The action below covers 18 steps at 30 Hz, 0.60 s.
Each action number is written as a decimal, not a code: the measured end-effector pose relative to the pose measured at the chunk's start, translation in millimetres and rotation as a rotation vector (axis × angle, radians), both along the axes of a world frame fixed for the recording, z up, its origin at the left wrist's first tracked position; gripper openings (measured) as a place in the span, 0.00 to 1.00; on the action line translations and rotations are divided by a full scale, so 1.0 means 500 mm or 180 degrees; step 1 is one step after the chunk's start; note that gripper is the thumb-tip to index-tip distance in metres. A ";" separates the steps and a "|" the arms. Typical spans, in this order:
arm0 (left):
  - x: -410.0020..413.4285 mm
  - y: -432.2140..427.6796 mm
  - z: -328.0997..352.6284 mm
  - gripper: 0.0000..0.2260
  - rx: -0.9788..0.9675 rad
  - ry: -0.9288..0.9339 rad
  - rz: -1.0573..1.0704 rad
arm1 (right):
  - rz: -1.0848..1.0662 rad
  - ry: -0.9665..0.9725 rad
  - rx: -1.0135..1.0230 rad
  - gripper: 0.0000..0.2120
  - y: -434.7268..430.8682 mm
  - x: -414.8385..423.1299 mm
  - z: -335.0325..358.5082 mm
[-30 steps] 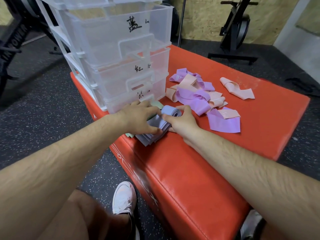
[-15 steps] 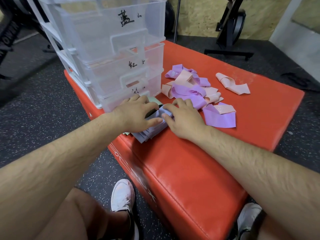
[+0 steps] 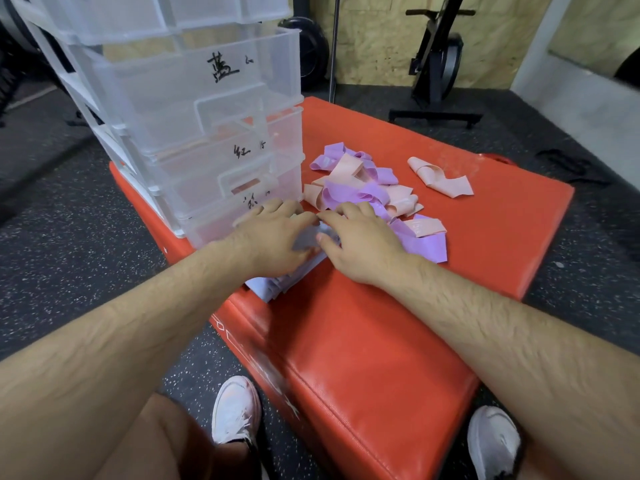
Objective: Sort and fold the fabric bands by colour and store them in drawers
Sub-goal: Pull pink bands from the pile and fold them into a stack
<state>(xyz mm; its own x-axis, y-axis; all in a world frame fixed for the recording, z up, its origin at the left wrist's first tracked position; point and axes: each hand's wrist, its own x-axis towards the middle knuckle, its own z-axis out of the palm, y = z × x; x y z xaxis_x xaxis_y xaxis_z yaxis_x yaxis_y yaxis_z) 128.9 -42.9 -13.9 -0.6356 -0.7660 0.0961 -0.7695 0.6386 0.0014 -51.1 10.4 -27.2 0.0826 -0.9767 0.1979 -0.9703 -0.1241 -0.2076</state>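
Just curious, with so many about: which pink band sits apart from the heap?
The folded pink band toward the far right: bare red pad separates it from the pink-and-purple heap, where the others lie tangled.
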 end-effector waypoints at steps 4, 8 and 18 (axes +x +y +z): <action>-0.063 0.005 0.004 0.29 -0.0072 0.0045 -0.0195 | -0.0146 0.0239 -0.0086 0.22 0.035 -0.058 -0.005; -0.135 0.003 0.001 0.25 -0.0009 0.0015 -0.0320 | -0.0335 0.0207 -0.0041 0.21 0.061 -0.126 0.004; -0.322 -0.011 0.006 0.24 0.0459 -0.0144 -0.0475 | -0.0660 0.0056 0.0831 0.15 0.070 -0.306 -0.005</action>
